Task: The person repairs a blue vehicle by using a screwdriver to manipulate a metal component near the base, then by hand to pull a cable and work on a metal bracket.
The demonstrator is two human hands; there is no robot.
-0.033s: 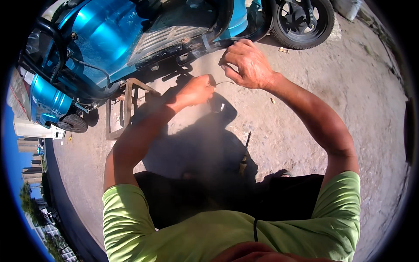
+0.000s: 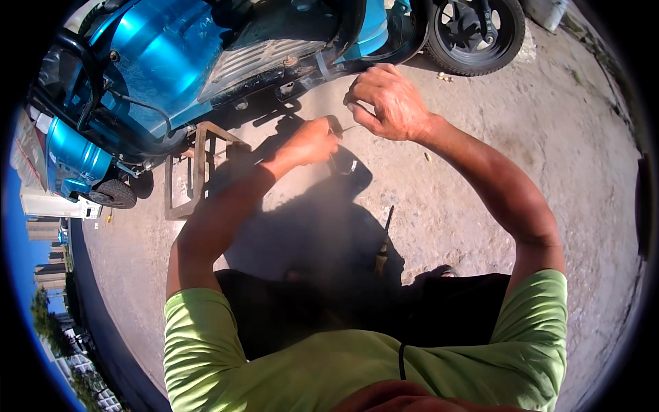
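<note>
My left hand (image 2: 312, 143) is closed in front of a blue three-wheeled vehicle (image 2: 165, 55), above the ground. A thin wire (image 2: 352, 127) spans the short gap from its fingertips toward my right hand (image 2: 390, 103). The fingers of that right hand are curled in beside the vehicle's lower edge, thumb toward the fingertips; the wire's end there is hidden. Closer to me, a screwdriver (image 2: 382, 261) with a yellowish handle and dark shaft lies on the concrete, touched by neither hand.
A rusty metal frame stool (image 2: 200, 161) stands left of my left hand. The front wheel (image 2: 477, 34) of the vehicle is at the far right. Another blue vehicle (image 2: 79, 154) stands at the left. My shadow falls across the concrete ground (image 2: 467, 185).
</note>
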